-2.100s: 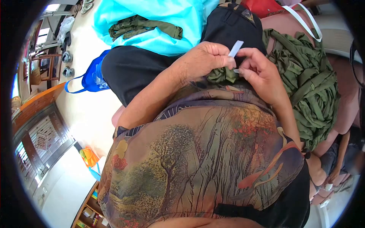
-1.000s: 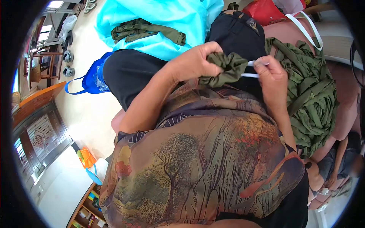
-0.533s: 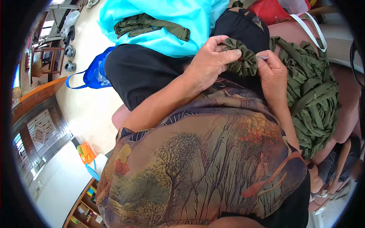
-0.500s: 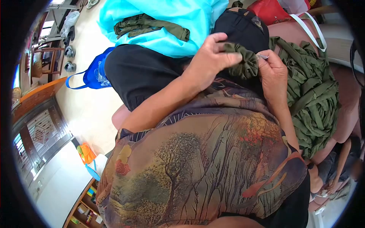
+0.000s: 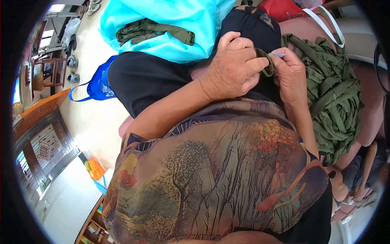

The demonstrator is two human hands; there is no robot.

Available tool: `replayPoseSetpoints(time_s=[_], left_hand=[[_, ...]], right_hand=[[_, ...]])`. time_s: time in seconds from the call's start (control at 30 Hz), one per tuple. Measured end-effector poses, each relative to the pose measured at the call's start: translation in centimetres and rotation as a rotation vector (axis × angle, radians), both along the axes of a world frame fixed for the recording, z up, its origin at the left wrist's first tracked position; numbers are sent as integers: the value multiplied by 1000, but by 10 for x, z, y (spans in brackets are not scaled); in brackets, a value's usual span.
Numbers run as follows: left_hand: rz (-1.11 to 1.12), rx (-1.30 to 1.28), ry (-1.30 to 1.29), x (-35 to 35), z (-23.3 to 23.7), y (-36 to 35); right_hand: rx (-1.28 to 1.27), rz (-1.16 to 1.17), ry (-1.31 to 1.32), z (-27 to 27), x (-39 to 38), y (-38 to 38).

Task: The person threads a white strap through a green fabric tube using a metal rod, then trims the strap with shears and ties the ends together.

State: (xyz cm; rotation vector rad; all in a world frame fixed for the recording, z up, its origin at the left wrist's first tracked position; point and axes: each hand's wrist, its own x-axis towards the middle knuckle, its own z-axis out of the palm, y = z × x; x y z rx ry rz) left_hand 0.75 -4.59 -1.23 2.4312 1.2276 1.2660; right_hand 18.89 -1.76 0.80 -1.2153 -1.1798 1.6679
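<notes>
My left hand [image 5: 239,67] is closed round a bunched olive-green fabric strip [image 5: 265,63], gathered into folds; most of it is hidden behind the fingers. Close on its right, my right hand [image 5: 290,73] pinches a small pale flat piece [image 5: 278,55] between thumb and fingers, touching the cloth's edge. What that piece is, I cannot make out. To the right lies a heap of olive-green fabric strips [image 5: 335,101]. More green strips [image 5: 156,32] rest on a bright turquoise sheet or bag [image 5: 183,49] ahead of my knees.
A blue bag [image 5: 95,85] stands on the floor beside my dark-trousered leg. A red bag [image 5: 280,10] with white handles is on the pink seat at the upper right. Another person's hands [image 5: 357,195] show at the lower right. Shoes [image 5: 72,61] line the floor at left.
My left hand has closed over the gathered fabric, its fingers curling where they were spread. My right hand keeps its pinch, and the view has shifted slightly.
</notes>
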Motion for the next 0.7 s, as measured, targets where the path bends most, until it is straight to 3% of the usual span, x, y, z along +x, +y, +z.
replayPoseSetpoints(time_s=[0.2,0.43,0.57,0.7], left_hand=[[-119,-97,283,-35,18,-3],[-132,35,725,-68,15,6],[-145,-148,503,-42,12,5],[-124,-77,344,-18,2,3]], right_hand=[[15,13,-123,-2,7,1],[45,104,-264,-6,5,1],[157,201,-262,-16,-3,4],[132,196,-247,-13,-1,7]])
